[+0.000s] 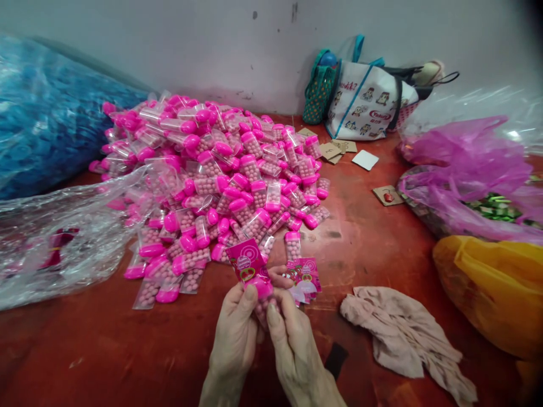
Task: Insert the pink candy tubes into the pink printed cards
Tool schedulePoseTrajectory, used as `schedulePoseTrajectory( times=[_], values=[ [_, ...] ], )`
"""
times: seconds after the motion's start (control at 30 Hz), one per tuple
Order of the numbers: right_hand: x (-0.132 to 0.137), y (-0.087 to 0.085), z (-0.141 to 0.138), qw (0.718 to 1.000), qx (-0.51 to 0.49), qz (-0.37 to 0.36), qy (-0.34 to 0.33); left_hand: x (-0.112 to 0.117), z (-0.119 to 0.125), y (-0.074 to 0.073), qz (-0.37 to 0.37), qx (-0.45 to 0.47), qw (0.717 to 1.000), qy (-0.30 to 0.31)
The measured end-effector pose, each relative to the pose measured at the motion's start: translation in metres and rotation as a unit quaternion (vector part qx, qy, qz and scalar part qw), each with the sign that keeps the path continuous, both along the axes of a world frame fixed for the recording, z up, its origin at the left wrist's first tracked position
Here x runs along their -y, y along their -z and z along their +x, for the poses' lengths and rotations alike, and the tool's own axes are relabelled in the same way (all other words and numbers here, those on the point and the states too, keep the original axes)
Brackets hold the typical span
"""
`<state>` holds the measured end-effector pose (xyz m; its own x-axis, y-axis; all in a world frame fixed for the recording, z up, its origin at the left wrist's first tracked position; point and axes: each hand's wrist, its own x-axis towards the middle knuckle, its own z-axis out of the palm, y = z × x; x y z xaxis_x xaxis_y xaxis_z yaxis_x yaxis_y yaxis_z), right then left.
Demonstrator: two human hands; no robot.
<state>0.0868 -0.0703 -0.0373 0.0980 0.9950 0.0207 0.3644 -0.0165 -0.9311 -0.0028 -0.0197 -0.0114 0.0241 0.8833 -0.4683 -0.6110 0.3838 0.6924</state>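
**Mountain of pink candy tubes, and one of them in hand**

So I'm standing by this red table [382, 243] and it's basically swamped. The biggest thing is a blue plastic sack [46, 118] slumped by the wall on the left. Next is the heap of pink-capped candy tubes [212, 169] spread across the middle, within easy reach of the person. A crinkly clear plastic sheet [55, 243] lies just left of the heap, with a few tubes under its edge.

On the right, a pink bag [466, 164] is draped over something green and shiny. A yellow bag [492, 288] sits in front of it. Both are shoved to the edge, I'd guess to keep the middle free. A tote bag [365, 102] is parked against the back wall, and a beige cloth [403, 333] lies crumpled near the person's right side.

The left hand [235, 333] and right hand [294, 345] are close together at the near edge. Both are pinched on one candy tube [262, 302], lifted off the table just in front of the heap. The left thumb presses a pink card [246, 260] against the cap end, which seems to be why the card stands up.

A small stack of cards [306, 276] sits right behind the right fingers. I honestly can't tell if it's being held or just lying there.
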Motion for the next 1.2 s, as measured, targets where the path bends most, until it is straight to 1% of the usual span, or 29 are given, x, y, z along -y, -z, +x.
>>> schedulePoseTrajectory(
  times=[0.07,0.17,0.23,0.3,0.37,0.47,0.63,0.7,0.77,0.87,0.97,1.03,1.1,1.2],
  values=[
    [0.002,0.002,0.000,1.000,-0.016,-0.003,-0.016,-0.002,-0.002,-0.002,0.009,-0.004,1.000,-0.007],
    [0.000,-0.001,0.000,0.999,-0.036,-0.020,-0.014,-0.005,-0.004,-0.006,0.007,-0.020,1.000,-0.008],
    [-0.005,-0.005,-0.002,0.997,-0.052,-0.039,-0.029,-0.007,-0.003,-0.007,0.005,-0.033,0.999,-0.029],
    [-0.011,-0.009,-0.003,0.995,-0.066,-0.050,-0.058,-0.008,0.000,-0.007,0.006,-0.035,0.998,-0.055],
    [-0.016,-0.011,-0.004,0.993,-0.071,-0.056,-0.072,-0.007,0.003,-0.007,-0.001,-0.027,0.998,-0.064],
    [-0.019,-0.014,-0.003,0.993,-0.071,-0.058,-0.069,-0.004,0.007,-0.006,-0.024,-0.007,0.999,-0.040],
    [-0.012,-0.018,0.001,0.994,-0.063,-0.052,-0.077,0.005,0.009,-0.004,-0.048,0.009,0.999,0.012],
    [-0.007,-0.018,0.001,0.995,-0.041,-0.053,-0.073,0.009,0.008,-0.001,-0.066,0.009,0.998,0.022],
    [-0.002,-0.017,-0.001,0.996,0.002,-0.064,-0.064,0.012,0.006,0.003,-0.074,0.007,0.997,0.021],
    [0.005,-0.013,-0.005,0.992,0.079,-0.078,-0.053,0.015,0.003,0.009,-0.064,-0.003,0.998,0.021],
    [0.006,-0.011,-0.005,0.987,0.117,-0.086,-0.062,0.016,0.000,0.011,-0.048,-0.009,0.999,0.020],
    [0.002,-0.012,-0.003,0.986,0.104,-0.099,-0.084,0.014,-0.002,0.011,-0.041,-0.004,0.999,0.016],
    [-0.006,-0.013,-0.001,0.986,0.054,-0.109,-0.113,0.012,-0.003,0.011,-0.030,0.012,0.999,0.011],
    [-0.019,-0.013,-0.003,0.984,-0.027,-0.105,-0.142,0.010,-0.006,0.013,0.000,0.048,0.999,-0.008]
  ],
)
